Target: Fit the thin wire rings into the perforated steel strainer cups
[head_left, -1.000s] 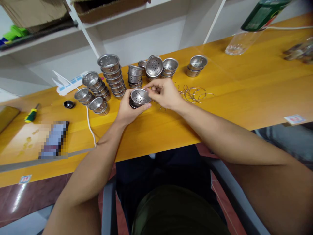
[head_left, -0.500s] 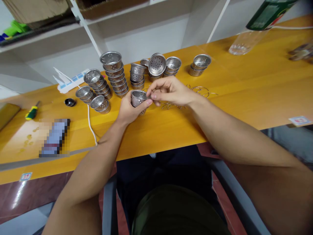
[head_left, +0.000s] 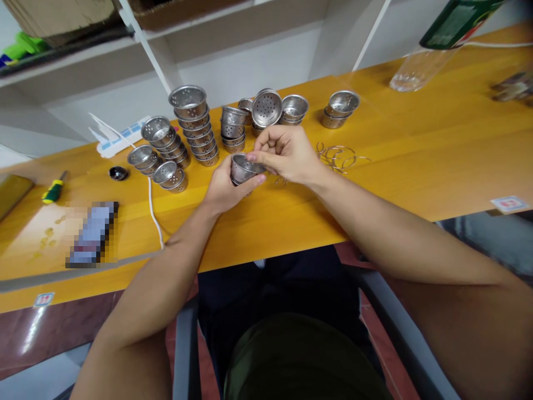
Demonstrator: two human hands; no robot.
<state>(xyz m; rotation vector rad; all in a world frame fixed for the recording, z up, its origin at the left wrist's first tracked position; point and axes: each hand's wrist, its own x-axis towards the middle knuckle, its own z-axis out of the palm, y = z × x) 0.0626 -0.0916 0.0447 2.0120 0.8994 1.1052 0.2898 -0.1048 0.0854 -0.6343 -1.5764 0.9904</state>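
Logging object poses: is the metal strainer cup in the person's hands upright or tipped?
Tipped. The strainer cup, held by the left hand and right hand, shows its slanted rim and perforated side wall.

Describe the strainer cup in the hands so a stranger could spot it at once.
On the yellow wooden table, in front of the stacks of perforated steel cups, the left hand cradles one strainer cup while the right hand pinches its rim. It alone is lifted off the table, unstacked.
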